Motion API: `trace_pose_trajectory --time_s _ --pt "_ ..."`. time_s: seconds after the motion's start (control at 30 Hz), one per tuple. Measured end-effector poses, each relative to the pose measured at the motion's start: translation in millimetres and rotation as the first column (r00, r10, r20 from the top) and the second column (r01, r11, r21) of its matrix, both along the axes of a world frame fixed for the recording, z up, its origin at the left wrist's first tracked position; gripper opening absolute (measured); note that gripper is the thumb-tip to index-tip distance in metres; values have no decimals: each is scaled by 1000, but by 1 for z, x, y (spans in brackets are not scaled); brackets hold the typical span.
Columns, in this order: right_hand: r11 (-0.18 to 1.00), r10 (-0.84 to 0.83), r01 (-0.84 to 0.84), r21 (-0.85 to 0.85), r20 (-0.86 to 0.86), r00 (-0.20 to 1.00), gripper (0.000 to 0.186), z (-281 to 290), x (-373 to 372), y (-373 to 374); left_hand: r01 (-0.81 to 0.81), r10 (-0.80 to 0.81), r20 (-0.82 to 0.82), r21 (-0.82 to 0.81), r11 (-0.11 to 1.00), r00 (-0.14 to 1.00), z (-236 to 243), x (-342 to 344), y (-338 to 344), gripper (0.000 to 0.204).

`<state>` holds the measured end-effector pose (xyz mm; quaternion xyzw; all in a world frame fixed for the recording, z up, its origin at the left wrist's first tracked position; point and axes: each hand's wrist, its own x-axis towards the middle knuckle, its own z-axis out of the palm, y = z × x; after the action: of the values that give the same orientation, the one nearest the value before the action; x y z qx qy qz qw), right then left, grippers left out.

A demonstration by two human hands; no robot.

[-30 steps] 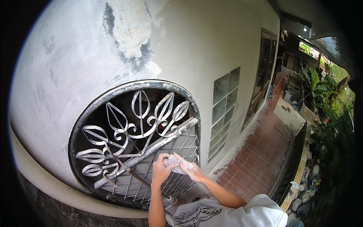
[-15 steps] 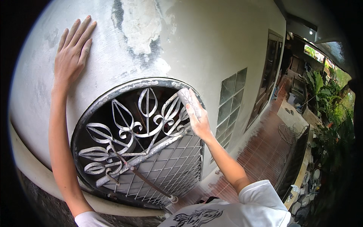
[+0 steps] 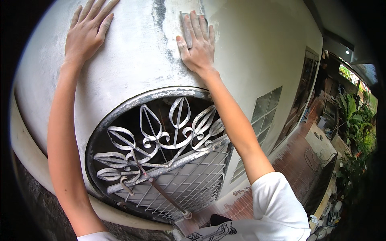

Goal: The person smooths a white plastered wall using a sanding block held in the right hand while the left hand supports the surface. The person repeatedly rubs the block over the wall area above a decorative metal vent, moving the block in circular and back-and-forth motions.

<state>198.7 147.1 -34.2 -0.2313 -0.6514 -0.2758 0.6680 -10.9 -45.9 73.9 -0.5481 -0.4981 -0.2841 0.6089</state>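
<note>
High on a white plastered wall (image 3: 132,56), my left hand (image 3: 85,40) lies flat, fingers spread, dusted with pale powder and holding nothing. To its right, my right hand (image 3: 200,54) presses a grey sheet of sandpaper (image 3: 187,34) against the same wall with fingers stretched over it. The sheet's left edge shows beside the fingers; most of it is hidden underneath. Grey patches streak the plaster around that hand. Below both hands is an arched opening with a dark, flaking rim (image 3: 132,102).
Inside the arch is white metal scrollwork (image 3: 181,158) above a lattice panel (image 3: 193,176), with a brown rod (image 3: 167,196) sticking out. A glass-block window (image 3: 266,108) and a door (image 3: 300,94) are farther right. Red floor tiles (image 3: 281,168), a coiled hose (image 3: 315,157) and plants (image 3: 358,116) lie beyond.
My right hand has moved up from the arch's right rim to the wall above, with the sandpaper now flat under it instead of curled. My left hand still rests on the wall.
</note>
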Motion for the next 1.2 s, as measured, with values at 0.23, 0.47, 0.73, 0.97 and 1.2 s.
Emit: trace_pose_trajectory --time_s 0.23,0.47,0.73,0.97,1.2 --pt "997 -44 26 67 290 956 66 -35 6 -7 -35 36 -15 81 996 999 -4 -4 5 46" --pt "997 79 -80 -6 -135 988 65 -14 6 9 49 -47 -22 107 993 999 0 -20 8 44" --pt "998 -58 58 -34 -8 998 71 -12 20 9 63 -61 -18 195 979 998 -2 -30 21 44" --pt "999 -10 7 42 81 997 71 -29 -2 -2 42 -42 -3 200 979 999 -2 -29 19 48" --pt "994 81 -90 -66 -120 989 66 -9 5 2 38 -39 -1 195 980 999 -2 -29 20 49"
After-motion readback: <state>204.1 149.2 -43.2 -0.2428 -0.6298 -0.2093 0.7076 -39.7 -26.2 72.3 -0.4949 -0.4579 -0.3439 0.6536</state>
